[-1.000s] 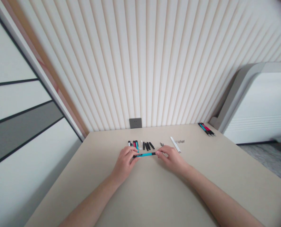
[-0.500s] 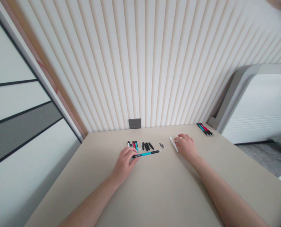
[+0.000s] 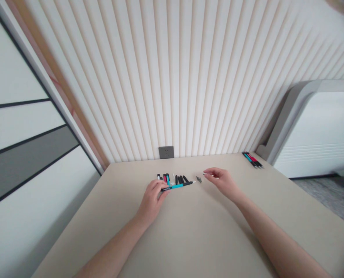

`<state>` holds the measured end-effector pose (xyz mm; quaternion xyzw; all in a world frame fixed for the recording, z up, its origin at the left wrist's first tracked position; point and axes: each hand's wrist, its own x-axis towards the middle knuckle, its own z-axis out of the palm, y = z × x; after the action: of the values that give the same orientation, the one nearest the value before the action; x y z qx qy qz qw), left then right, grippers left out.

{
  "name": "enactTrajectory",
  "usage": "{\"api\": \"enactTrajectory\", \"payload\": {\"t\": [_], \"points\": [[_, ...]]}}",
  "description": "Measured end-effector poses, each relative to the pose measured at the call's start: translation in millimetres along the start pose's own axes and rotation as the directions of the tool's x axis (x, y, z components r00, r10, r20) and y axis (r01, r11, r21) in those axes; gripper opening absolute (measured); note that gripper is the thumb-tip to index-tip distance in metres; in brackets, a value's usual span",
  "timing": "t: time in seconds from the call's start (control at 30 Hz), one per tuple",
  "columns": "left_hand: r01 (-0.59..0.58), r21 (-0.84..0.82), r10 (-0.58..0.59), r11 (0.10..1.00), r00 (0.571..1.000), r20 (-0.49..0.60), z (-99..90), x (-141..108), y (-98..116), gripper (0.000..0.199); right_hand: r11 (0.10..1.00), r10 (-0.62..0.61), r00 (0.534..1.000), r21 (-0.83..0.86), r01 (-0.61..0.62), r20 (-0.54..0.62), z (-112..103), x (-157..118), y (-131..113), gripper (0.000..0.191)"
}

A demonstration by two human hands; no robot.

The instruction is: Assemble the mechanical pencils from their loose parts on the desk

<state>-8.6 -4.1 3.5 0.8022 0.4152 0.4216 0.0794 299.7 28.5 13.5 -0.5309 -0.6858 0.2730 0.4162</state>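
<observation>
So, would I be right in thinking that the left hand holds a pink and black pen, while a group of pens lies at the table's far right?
Not quite: the head view shows the left hand holding a blue and black pen, not a pink one; the group of pens does lie at the far right of the table.

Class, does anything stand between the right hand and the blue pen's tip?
Yes: a cluster of small grey pieces lies on the table between the right hand and the tip of the blue pen. Lying low, it probably wouldn't block the hand.
</observation>
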Motion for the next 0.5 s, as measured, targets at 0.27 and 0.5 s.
{"api": "enactTrajectory", "payload": {"t": [0.27, 0.5], "points": [[0.011, -0.012, -0.011, 1.000, 1.000, -0.005, 0.5, 1.1, 1.8, 0.005, 0.976, -0.003, 0.989, 0.214, -0.030, 0.148, 14.3, -8.4, -15.8, 0.028], [-0.003, -0.016, 0.003, 1.000, 1.000, -0.019, -0.1, 1.3, 2.3, 0.005, 0.969, -0.015, 0.982, 0.245, -0.032, 0.187, 19.2, -10.5, -15.3, 0.027]]}}
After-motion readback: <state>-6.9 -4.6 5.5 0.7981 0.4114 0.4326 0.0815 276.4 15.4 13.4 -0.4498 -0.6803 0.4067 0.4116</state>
